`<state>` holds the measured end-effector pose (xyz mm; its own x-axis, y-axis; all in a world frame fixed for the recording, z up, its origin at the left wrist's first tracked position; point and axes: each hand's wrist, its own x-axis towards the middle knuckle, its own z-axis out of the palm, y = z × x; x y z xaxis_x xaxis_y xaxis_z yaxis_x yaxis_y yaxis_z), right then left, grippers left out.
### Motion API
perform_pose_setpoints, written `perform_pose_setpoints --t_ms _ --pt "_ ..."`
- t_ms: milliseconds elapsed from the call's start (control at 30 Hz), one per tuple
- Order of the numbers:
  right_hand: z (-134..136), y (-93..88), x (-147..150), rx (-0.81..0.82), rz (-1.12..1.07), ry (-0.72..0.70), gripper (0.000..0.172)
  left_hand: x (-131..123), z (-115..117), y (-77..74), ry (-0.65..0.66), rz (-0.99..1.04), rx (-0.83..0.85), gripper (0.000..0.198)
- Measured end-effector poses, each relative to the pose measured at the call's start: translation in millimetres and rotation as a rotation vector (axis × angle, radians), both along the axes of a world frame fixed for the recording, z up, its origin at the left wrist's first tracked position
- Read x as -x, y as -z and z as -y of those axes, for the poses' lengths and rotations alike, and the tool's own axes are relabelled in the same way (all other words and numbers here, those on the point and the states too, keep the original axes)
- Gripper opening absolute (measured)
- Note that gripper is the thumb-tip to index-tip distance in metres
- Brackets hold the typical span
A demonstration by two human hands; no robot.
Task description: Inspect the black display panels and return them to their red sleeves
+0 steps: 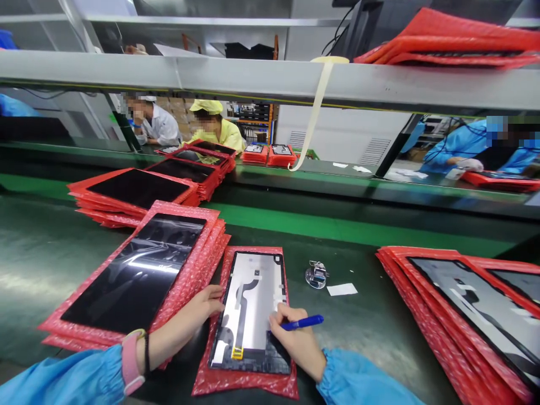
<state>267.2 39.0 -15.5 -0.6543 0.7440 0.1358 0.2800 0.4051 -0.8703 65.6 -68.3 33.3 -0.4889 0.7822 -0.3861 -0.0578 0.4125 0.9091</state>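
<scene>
A display panel (257, 298) lies back side up on a red bubble-wrap sleeve (244, 385) in front of me. Its silvery back carries a dark flex cable (242, 315) and a yellow connector strip near the lower edge. My right hand (295, 337) pinches a blue pen (304, 322) over the panel's right lower part; the tip is hidden by my fingers. At the panel's left edge rests my left hand (202, 306), fingers stretched out and flat, holding nothing. Left of it, a black-faced panel (139, 275) tops a stack of red sleeves.
Further red-sleeved panel stacks stand behind left (130, 194) and at right (464, 304). A small shiny metal piece (316, 274) and a white paper slip (341, 289) lie right of the panel. Tape (316, 112) hangs from the shelf beam (253, 76). Other people sit beyond the bench.
</scene>
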Motion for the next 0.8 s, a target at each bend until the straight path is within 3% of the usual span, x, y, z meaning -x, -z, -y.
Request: perform_pose_setpoints --t_ms 200,333,400,567,733,800 --pt "2.9 -1.2 -0.1 0.009 -0.002 -0.028 0.029 1.4 -5.9 7.4 -0.065 0.066 -0.035 0.033" --pt "0.0 2.4 0.1 0.075 -0.049 0.007 0.029 2.3 -14.7 12.4 -0.101 0.103 0.017 0.015" --pt "-2.7 4.5 0.4 0.139 -0.091 0.036 0.03 3.8 -20.1 12.1 -0.109 0.111 0.058 0.017" --pt "-7.6 5.9 1.0 0.32 -0.215 0.035 0.036 8.0 -37.0 0.9 -0.076 0.11 0.142 0.027" --pt "-7.0 3.3 1.8 0.424 -0.317 0.017 0.043 -12.6 -48.7 -14.4 0.076 0.214 0.005 0.022" --pt "-6.4 0.3 0.3 0.435 -0.358 0.034 0.045 -25.8 -49.7 -17.7 0.082 0.244 -0.053 0.023"
